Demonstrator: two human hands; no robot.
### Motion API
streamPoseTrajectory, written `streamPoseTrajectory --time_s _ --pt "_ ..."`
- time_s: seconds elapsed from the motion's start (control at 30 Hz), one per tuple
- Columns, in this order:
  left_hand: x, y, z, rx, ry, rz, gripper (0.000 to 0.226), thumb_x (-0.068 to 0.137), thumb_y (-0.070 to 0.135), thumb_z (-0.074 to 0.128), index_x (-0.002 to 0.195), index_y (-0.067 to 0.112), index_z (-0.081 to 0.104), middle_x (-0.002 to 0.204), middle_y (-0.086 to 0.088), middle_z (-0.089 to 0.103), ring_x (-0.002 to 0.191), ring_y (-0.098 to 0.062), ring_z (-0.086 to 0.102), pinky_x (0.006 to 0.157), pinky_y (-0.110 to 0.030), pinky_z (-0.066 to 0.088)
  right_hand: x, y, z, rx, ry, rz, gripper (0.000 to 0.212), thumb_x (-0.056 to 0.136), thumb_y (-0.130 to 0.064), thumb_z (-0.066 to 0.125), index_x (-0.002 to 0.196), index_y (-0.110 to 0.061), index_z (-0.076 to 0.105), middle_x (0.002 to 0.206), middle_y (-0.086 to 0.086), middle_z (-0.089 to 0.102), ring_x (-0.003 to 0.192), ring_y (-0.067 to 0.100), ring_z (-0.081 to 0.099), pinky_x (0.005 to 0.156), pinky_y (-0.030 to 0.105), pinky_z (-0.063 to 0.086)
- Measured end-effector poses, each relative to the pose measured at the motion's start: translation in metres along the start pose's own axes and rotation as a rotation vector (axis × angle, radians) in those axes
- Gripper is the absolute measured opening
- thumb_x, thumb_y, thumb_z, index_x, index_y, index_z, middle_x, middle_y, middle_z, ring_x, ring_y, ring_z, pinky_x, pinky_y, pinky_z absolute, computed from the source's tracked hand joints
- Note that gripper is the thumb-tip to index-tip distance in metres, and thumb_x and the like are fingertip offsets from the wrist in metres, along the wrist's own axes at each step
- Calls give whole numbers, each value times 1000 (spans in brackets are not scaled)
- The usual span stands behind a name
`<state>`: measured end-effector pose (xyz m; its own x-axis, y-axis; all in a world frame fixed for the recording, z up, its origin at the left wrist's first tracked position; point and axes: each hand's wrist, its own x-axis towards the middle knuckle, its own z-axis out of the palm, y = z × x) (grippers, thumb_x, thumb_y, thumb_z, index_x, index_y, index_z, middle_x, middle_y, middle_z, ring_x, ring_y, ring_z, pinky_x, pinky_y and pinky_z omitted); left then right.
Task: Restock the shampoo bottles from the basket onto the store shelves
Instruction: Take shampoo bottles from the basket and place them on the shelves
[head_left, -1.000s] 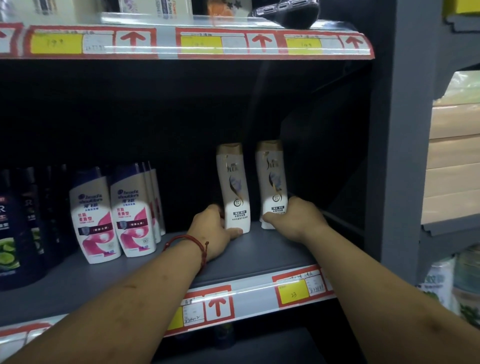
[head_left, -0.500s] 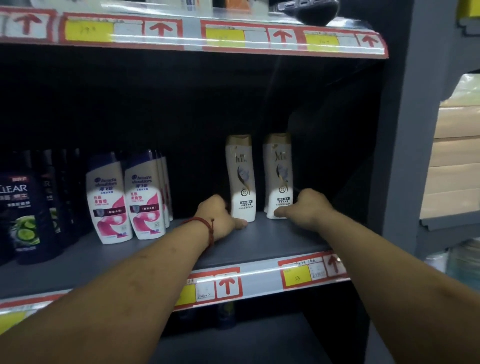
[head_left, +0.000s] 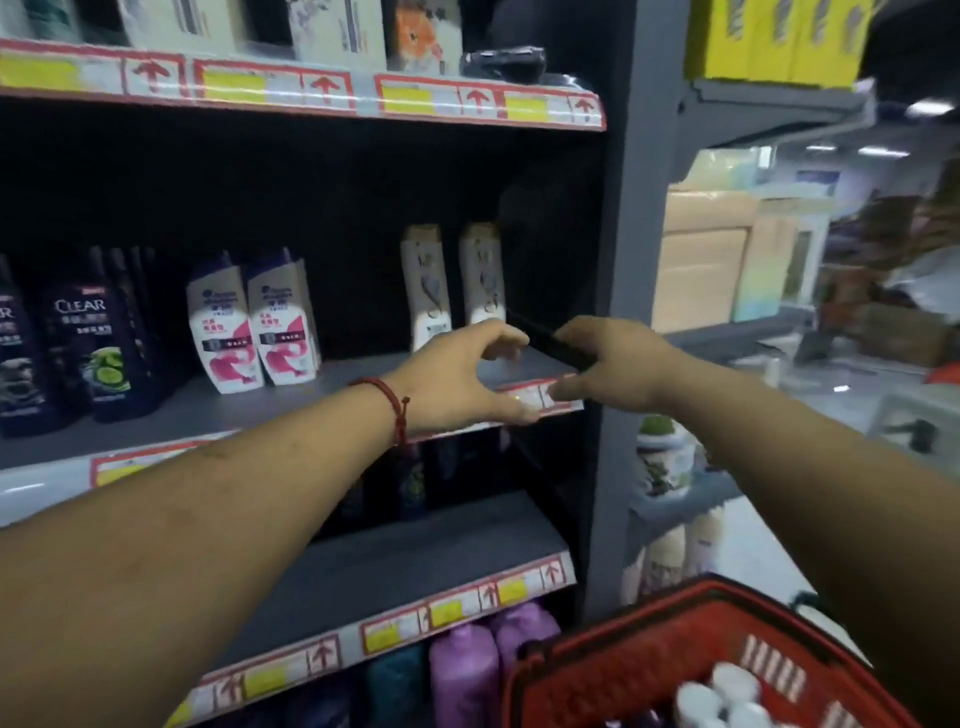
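Observation:
Two white shampoo bottles with gold caps (head_left: 427, 286) (head_left: 483, 273) stand upright side by side at the right end of the grey middle shelf (head_left: 291, 400). My left hand (head_left: 457, 379), with a red cord on the wrist, hovers in front of them with fingers loosely spread and holds nothing. My right hand (head_left: 605, 364) hangs beside it at the shelf's front edge, fingers loosely curled, also empty. A red basket (head_left: 649, 639) sits at the bottom right with white bottle caps (head_left: 727, 693) showing inside.
White-and-pink bottles (head_left: 252, 322) and dark Clear bottles (head_left: 83, 348) fill the shelf's left part. Purple bottles (head_left: 467, 670) stand under the lower shelf. A grey upright post (head_left: 623, 312) bounds the shelf on the right, with more stocked shelves beyond it.
Both hands have let go of the two gold-capped bottles and pulled back from the shelf. The view has swung down and right, bringing the red basket into sight.

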<state>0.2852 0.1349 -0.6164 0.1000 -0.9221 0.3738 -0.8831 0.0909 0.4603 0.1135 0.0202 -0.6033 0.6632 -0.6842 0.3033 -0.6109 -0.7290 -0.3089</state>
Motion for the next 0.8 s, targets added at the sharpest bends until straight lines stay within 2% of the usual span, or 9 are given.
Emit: streamPoseTrajectory --time_s 0.13,0.23,0.37,0.5,0.6,0.67,0.8 --pt "-21 18 44 -1 -73 64 68 72 37 85 132 27 53 127 14 59 116 0 53 96 -14 44 -59 36 4 -7 -8 103 78 80 -37 81 148 -20 45 149 4 50 133 25 49 103 32 41" --pt "-30 27 79 16 -200 127 73 72 36 85 136 26 51 134 9 57 123 -4 52 104 -24 43 -100 62 21 6 -19 165 75 80 -32 82 145 -17 49 145 3 53 129 26 53 95 32 45" --pt "-43 34 136 68 -342 152 77 73 43 83 139 22 48 137 4 55 125 -10 51 105 -30 43 -152 95 62 30 -43 236 74 79 -30 82 143 -13 50 146 8 53 132 26 50 99 29 39" --pt "-63 26 203 72 -462 158 76 74 41 83 138 18 49 138 0 55 125 -15 52 104 -28 41 -195 129 110 87 -143 319 75 79 -30 84 144 -15 50 146 7 53 132 27 50 101 31 41" --pt "-78 15 249 16 -575 155 73 73 38 85 137 24 51 136 5 57 122 -10 53 104 -25 40 -222 156 144 103 -210 378 70 77 -26 84 139 -15 55 138 5 59 125 25 56 99 33 46" --pt "-91 8 278 -25 -627 147 72 72 35 86 135 22 53 134 5 58 121 -10 54 105 -26 41 -237 174 166 116 -265 441 75 75 -26 87 141 -13 53 144 5 55 130 24 53 105 35 43" --pt "-118 -16 335 -145 -661 44 59 71 26 87 123 19 60 117 0 65 105 -14 60 96 -28 48 -254 202 200 71 -455 546 76 75 -25 87 141 -16 51 142 5 56 126 27 55 100 33 46"
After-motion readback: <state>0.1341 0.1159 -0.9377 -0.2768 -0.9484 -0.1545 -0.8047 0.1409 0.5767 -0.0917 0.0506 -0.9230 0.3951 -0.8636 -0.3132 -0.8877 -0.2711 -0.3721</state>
